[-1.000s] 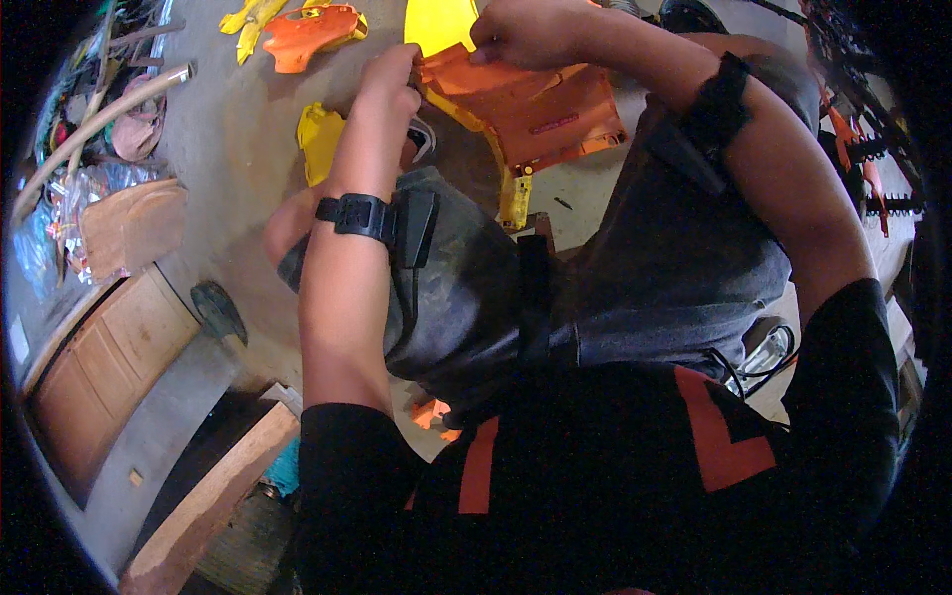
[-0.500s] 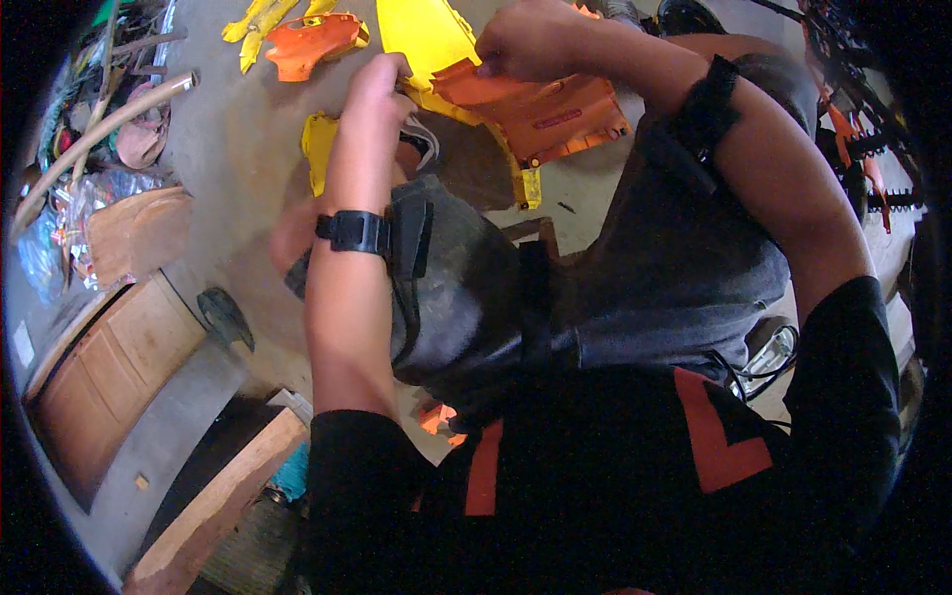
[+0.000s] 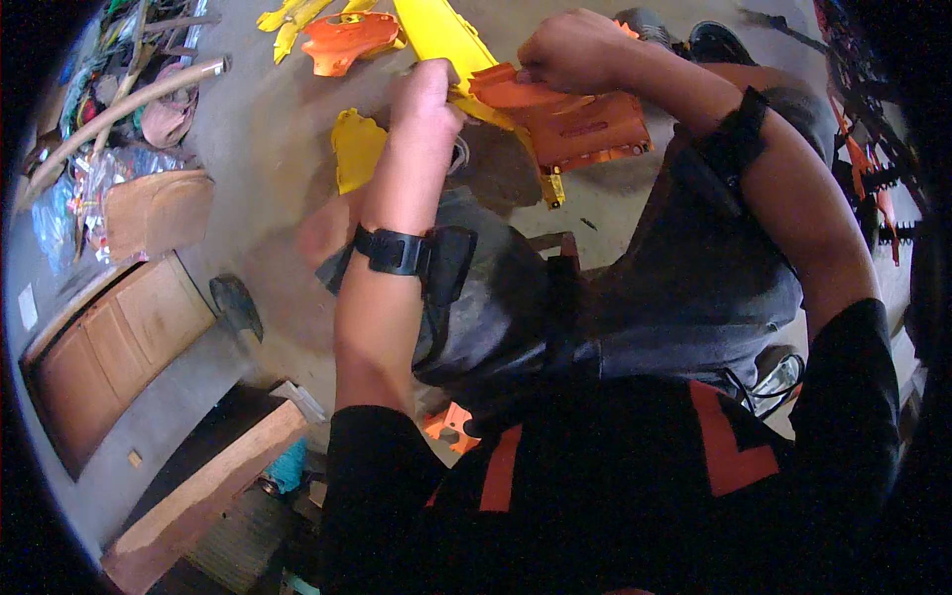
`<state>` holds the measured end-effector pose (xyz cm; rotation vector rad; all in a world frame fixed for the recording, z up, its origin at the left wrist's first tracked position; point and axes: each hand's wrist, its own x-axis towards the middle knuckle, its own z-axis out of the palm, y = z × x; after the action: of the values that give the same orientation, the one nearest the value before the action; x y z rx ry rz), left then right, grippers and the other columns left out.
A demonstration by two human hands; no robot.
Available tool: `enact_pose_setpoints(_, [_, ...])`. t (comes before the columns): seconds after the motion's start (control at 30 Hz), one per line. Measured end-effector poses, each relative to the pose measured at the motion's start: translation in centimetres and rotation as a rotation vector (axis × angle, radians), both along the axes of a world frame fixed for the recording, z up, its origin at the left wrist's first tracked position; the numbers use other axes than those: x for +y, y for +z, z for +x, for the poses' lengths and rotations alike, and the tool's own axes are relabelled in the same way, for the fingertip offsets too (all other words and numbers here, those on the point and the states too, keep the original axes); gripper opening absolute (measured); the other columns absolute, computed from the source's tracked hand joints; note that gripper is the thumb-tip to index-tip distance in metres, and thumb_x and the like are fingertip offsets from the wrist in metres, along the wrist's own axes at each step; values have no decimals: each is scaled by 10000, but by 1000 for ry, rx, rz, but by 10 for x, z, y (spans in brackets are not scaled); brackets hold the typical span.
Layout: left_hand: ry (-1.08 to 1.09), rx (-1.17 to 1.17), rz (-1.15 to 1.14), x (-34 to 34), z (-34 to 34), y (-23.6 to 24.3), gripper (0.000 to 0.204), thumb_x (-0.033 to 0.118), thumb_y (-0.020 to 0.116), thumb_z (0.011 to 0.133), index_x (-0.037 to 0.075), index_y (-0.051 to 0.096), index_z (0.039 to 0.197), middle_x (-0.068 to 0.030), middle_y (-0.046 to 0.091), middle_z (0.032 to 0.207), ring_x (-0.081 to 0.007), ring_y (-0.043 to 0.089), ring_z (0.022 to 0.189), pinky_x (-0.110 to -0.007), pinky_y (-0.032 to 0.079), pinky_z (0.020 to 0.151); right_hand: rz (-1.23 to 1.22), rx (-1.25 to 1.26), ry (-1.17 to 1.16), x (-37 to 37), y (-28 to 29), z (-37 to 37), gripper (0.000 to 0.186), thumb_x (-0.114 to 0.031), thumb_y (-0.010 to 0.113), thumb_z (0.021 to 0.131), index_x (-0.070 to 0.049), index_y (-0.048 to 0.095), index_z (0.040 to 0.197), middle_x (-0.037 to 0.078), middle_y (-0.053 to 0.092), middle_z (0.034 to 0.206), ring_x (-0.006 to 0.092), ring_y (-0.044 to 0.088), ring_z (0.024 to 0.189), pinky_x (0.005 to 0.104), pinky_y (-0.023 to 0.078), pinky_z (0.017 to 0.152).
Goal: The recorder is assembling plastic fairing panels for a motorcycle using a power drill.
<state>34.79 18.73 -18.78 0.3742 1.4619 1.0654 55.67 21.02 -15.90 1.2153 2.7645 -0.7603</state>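
At the top centre, my left hand (image 3: 428, 104) is curled closed at the edge of a long yellow plastic part (image 3: 436, 30), its fingertips partly hidden. My right hand (image 3: 570, 55) pinches the upper edge of an orange moulded panel (image 3: 585, 129), which overlaps the yellow part. A short yellow end with dark fittings (image 3: 553, 188) sticks out below the panel. A separate yellow piece (image 3: 357, 149) lies left of my left forearm. Another orange piece (image 3: 347, 45) and some slim yellow pieces (image 3: 288, 35) lie at the top left.
Wood poles (image 3: 129, 114), bags and cardboard (image 3: 159, 213) line the left side, above a wooden panel (image 3: 139, 337) and a timber beam (image 3: 198, 496). Dark toothed blades (image 3: 888, 198) lie at the right. An orange part (image 3: 451, 426) is beside my lap, on the concrete floor (image 3: 253, 178).
Both hands and the joined-looking panels have shifted down and rightward, along with much of the view. More of the long yellow part shows, and the orange panel appears flatter.
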Motion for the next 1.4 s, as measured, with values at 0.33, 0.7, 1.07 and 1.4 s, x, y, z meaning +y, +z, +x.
enact_pose_setpoints(0.33, [140, 81, -94, 9, 5, 1, 370, -102, 514, 699, -75, 543, 1067, -146, 592, 998, -301, 608, 902, -424, 506, 771, 155, 74, 96, -3, -32, 5, 269, -358, 560, 887, -113, 669, 873, 134, 618, 682, 361, 610, 683, 482, 474, 649])
enact_pose_setpoints(0.7, [34, 5, -224, -1, -9, -19, 352, -12, 459, 795, -85, 519, 1134, -199, 576, 1077, -333, 594, 971, -448, 489, 830, 323, 127, 233, -18, -32, -8, 249, -347, 646, 825, -102, 633, 783, 118, 582, 606, 335, 602, 601, 452, 474, 576])
enact_pose_setpoints(1.07, [287, 322, 338, -9, 22, 51, 342, -52, 415, 837, -50, 528, 1160, -131, 582, 1131, -224, 573, 1028, -338, 443, 930, 590, 208, 142, -16, 7, -5, 197, -181, 591, 762, -96, 553, 936, 52, 563, 705, 258, 600, 700, 383, 475, 692])
enact_pose_setpoints(1.4, [235, -90, 272, -36, 19, -61, 336, 91, 443, 922, 61, 443, 1257, -61, 535, 1209, -206, 547, 1083, -335, 453, 901, 146, -72, 95, -25, -40, -11, 165, -107, 558, 784, -94, 600, 943, 85, 616, 941, 297, 632, 895, 409, 517, 739])
